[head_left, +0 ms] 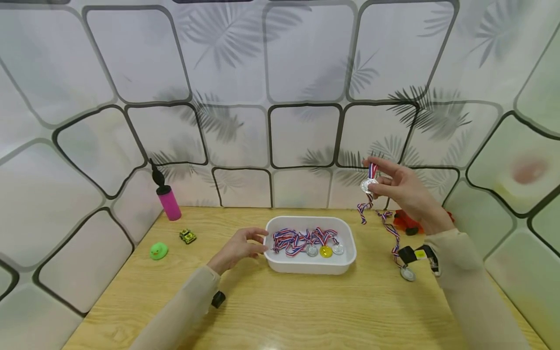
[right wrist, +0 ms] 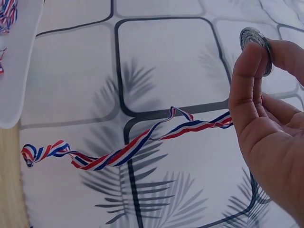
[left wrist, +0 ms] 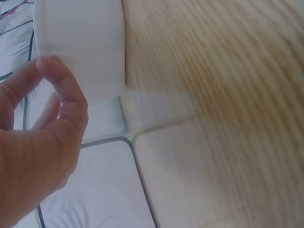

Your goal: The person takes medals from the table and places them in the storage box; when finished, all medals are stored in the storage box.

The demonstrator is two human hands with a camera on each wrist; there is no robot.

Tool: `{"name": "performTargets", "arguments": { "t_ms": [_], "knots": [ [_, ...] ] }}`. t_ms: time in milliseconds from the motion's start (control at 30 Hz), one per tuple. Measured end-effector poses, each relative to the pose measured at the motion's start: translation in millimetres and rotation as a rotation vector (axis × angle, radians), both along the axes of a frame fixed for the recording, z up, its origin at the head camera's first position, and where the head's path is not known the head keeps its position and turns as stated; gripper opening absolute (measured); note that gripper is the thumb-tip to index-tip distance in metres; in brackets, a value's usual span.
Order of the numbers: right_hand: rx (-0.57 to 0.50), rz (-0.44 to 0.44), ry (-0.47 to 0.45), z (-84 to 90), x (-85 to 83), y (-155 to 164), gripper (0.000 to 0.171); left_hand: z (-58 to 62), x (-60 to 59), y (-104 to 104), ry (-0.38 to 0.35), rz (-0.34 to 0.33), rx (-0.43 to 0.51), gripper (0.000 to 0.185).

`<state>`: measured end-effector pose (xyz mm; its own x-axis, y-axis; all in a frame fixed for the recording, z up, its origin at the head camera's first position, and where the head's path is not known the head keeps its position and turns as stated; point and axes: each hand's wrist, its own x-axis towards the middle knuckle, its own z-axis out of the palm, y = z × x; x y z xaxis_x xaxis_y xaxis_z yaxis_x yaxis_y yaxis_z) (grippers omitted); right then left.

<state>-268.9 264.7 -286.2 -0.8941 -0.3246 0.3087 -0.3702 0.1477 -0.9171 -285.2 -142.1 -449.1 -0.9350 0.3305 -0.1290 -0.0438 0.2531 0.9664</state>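
My right hand (head_left: 404,189) pinches a silver medal (head_left: 368,185) between thumb and fingers, raised above the table. In the right wrist view its twisted red, white and blue ribbon (right wrist: 121,154) trails from the hand. A white tray (head_left: 308,267) stands at the table's middle, holding several ribboned medals. Among these a gold medal (head_left: 325,251) lies between two silver ones. Beside the tray's left end is my left hand (head_left: 239,248), its relaxed, bent fingers at the wall and rim. The left wrist view shows the fingertips against the tray's outer wall (left wrist: 80,52).
Another silver medal (head_left: 408,274) lies on the table at right with its ribbon stretched backward. Behind my right wrist is a red object (head_left: 401,222), partly hidden. At left are a green duck (head_left: 159,251), a small toy car (head_left: 187,236) and a pink cylinder (head_left: 169,204) with a black top.
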Motion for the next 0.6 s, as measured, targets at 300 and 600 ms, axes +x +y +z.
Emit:
{"name": "performTargets", "arguments": {
  "t_ms": [300,600],
  "knots": [
    [-0.009,0.068,-0.006,6.4,7.3,-12,0.063,-0.1,0.3,0,0.008,-0.005,0.006,0.047],
    [0.144,0.099,-0.024,-14.6,-3.1,-25,0.063,-0.9,-0.5,-1,0.010,-0.013,0.003,0.048]
  ]
}}
